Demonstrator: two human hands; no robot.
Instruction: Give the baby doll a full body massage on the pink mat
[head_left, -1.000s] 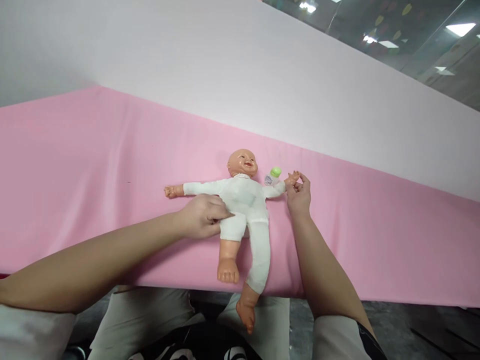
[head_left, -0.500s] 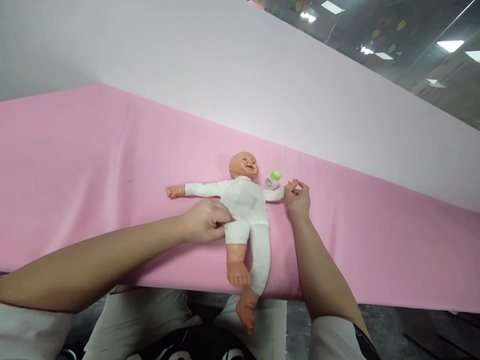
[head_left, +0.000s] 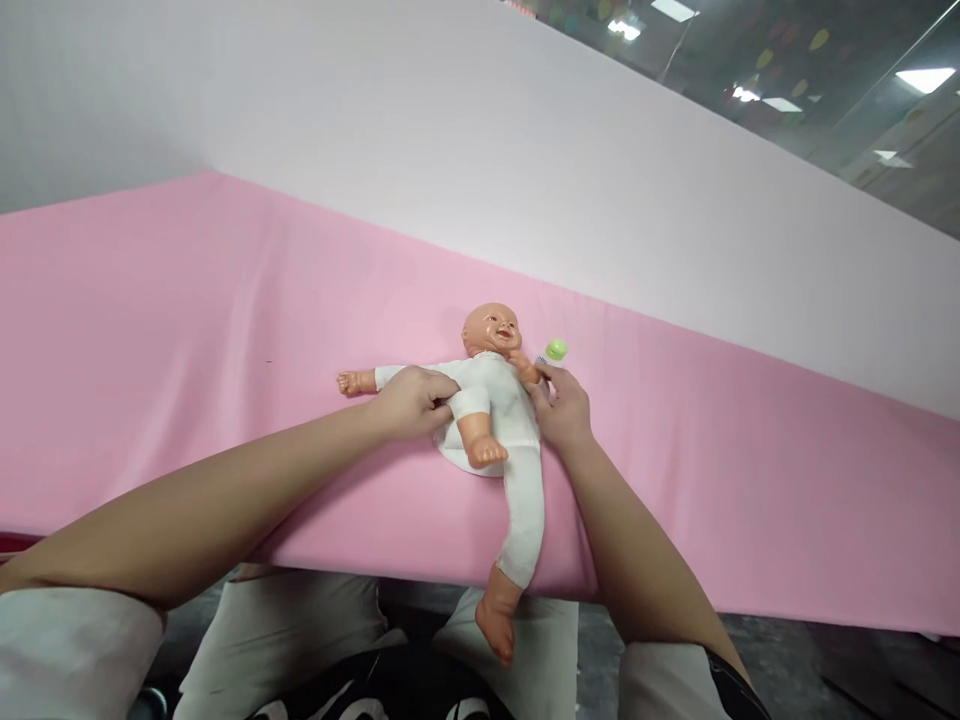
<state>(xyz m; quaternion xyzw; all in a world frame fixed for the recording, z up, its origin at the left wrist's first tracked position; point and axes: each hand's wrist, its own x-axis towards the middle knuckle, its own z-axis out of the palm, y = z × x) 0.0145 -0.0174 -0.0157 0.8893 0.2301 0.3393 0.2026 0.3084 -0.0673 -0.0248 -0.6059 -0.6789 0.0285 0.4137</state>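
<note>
A baby doll (head_left: 516, 420) with a white cloth body lies on its back, its head toward the wall. My left hand (head_left: 418, 402) is closed on the doll's leg at the left of the view, which is bent up over its belly. My right hand (head_left: 562, 404) grips the doll's arm on the right, folded in so that the small hand is near the chin. The doll's other arm stretches out to the left, and its other leg hangs over the front edge. Just behind my right hand is a small bottle (head_left: 556, 351) with a green cap, partly hidden by my fingers.
The doll rests on a pink-covered table (head_left: 337, 290) against a white wall (head_left: 420, 130). My own legs (head_left: 281, 635) are under the front edge. A dark glass pane (head_left: 780, 90) with reflected lights is at the upper right.
My left hand has pushed the doll's leg up, bending it over the belly. My right hand has brought the doll's arm inward, from stretched out to folded by the chest.
</note>
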